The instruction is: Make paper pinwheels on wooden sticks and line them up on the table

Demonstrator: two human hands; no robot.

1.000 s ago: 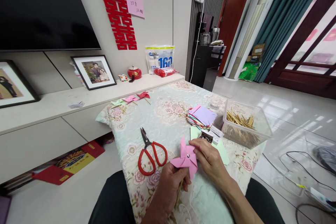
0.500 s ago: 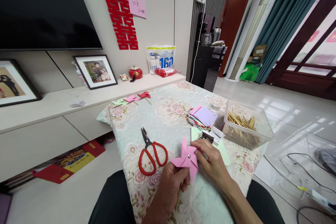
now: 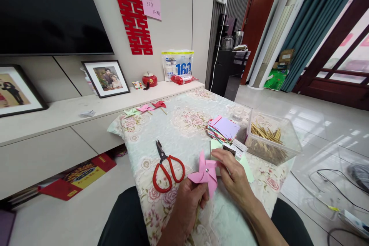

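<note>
Pink paper pinwheel (image 3: 205, 173) held low over bench (image 3: 184, 130): left hand (image 3: 188, 205) clamped on its stick, right hand (image 3: 233, 175) pinching right-side blade. Since a second ago, right fingers slid up along blade; pinwheel barely moved. Red scissors (image 3: 167, 169) lie just left.

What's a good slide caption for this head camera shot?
Left hand holds a pink paper pinwheel by its stick while right hand touches a blade, red scissors alongside.

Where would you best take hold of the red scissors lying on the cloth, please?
Grip the red scissors by their looped handles, coming from the near side: the loops face the person, the closed blades point away, and they lie flat just left of the left hand, clear of the pinwheel.
</note>
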